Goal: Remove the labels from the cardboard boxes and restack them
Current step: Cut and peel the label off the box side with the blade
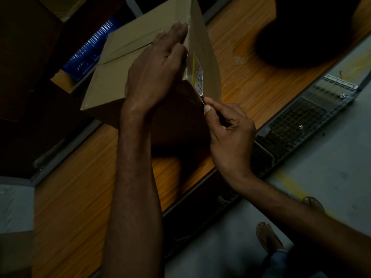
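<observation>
A tan cardboard box (112,73) stands on a wooden table (76,197), its taped top facing me. On its right side face is a white label (198,76) with a yellow strip and dark print. My left hand (154,71) lies flat on the top of the box, fingers straight and reaching the right edge. My right hand (226,127) grips a thin dark-handled tool (203,101), thumb on top, with its tip at the lower end of the label. The tool's blade is mostly hidden by my fingers.
A wire mesh cage (297,121) lies along the table's right edge on the grey floor (331,177). A large dark round shape (313,31) sits at the back right. Blue ribbed material (90,51) shows behind the box. Sandalled feet (269,237) stand below right.
</observation>
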### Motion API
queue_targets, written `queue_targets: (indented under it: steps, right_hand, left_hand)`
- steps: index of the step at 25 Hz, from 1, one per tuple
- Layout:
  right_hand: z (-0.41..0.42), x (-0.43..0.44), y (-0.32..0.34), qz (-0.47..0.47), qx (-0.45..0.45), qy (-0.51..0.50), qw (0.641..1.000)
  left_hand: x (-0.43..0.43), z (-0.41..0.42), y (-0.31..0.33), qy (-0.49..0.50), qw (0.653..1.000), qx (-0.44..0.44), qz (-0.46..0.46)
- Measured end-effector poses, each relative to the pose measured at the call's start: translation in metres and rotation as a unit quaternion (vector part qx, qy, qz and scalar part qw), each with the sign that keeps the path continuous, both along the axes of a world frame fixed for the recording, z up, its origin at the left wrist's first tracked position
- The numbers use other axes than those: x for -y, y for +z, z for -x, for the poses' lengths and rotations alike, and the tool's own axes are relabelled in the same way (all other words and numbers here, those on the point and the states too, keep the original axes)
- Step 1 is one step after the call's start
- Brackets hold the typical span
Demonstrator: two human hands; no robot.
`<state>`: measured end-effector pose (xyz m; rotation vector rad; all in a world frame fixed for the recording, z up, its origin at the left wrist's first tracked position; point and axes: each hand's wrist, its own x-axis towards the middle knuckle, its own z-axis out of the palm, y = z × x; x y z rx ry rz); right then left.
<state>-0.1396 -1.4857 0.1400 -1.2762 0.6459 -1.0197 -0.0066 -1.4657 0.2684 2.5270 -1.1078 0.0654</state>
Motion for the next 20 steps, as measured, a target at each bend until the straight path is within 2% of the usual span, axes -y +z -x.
queue_targets:
  steps: [10,20]
  right_hand:
    - [0.0065,0.0039,0.0,0.034,-0.017,0.023,0.999]
    - [0.0061,0.0081,0.0018,-0.005,-0.004,0.024,1.0]
  left_hand:
    - [0.0006,-0.0011,0.001,-0.002,1.0,0.005,-0.014]
    - [0.0027,0.0012,0.0029,0.012,1.0,0.006,-0.016]
